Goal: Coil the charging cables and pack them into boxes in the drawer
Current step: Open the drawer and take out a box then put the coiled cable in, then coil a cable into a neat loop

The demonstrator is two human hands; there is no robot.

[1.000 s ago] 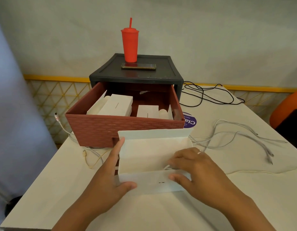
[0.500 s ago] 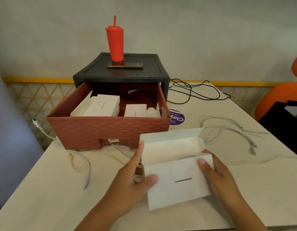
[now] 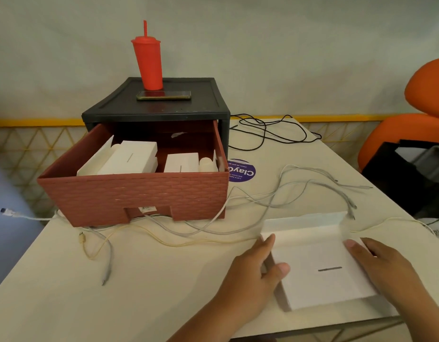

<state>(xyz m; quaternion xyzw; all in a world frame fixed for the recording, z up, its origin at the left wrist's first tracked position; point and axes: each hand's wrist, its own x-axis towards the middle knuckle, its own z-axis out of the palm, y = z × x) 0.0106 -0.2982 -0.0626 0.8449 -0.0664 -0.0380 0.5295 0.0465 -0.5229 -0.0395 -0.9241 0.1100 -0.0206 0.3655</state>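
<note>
Hands at the near right corner of the pale table (image 3: 65,304), both on a flat white cardboard box (image 3: 319,262) with a short dark line printed on its top. Left hand (image 3: 258,272) grips the box's left edge: thumb pressed on the top face, forefinger stretched along the side towards the rear flap, other fingers hidden. Right hand (image 3: 381,265) holds the right edge, thumb laid on the top face, remaining fingers tucked out of sight past the edge, so their spread cannot be told. Box lies low over the table with its rear flap (image 3: 304,223) standing open; whether it rests on the surface is unclear. Loose white and grey charging cables (image 3: 263,201) sprawl uncoiled between the box and the red-brown brick-patterned plastic drawer (image 3: 132,193), some running under the drawer front. A yellowed thin cable (image 3: 164,240) snakes along the table from the left hand towards the left. One white cable with a USB plug (image 3: 9,213) hangs off the left table edge. Drawer is pulled well out of its dark grey plastic cabinet frame (image 3: 189,107); inside sit a large white box (image 3: 129,159) at left and a smaller white box (image 3: 181,162) at right. On the cabinet top: a red lidded tumbler with a straw (image 3: 148,62), upright, and a dark smartphone (image 3: 163,95) flat just in front of it. A black thin cable (image 3: 270,132) lies tangled to the right of the cabinet; a round purple sticker (image 3: 242,172) sits beside the drawer. An orange rounded chair (image 3: 423,119) stands past the right edge.
</note>
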